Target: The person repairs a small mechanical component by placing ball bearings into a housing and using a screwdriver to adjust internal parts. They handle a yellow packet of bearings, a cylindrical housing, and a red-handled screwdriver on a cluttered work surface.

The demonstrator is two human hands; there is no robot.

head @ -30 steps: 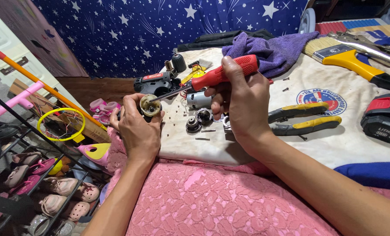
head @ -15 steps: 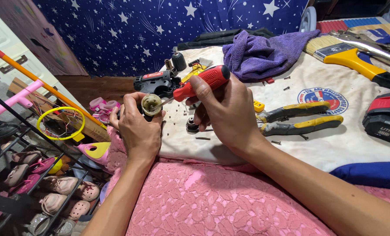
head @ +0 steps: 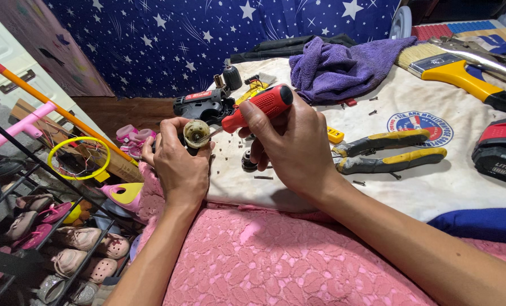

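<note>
My left hand grips a small round metal motor part at the left edge of a white cloth. My right hand holds a red-handled screwdriver, its tip set against the face of that round part. Just behind lie a black and red drill housing and a black drill chuck. A small dark round part sits on the cloth under my right hand, with several loose screws scattered about it.
Yellow-handled pliers lie right of my right hand. Farther right sit a black and red battery pack, a yellow-handled brush and a purple towel. A pink lace cover lies below. A shoe rack stands left.
My right hand has swung the screwdriver handle down and left, bringing the tip onto the round part. My left hand keeps its grip, hardly moved.
</note>
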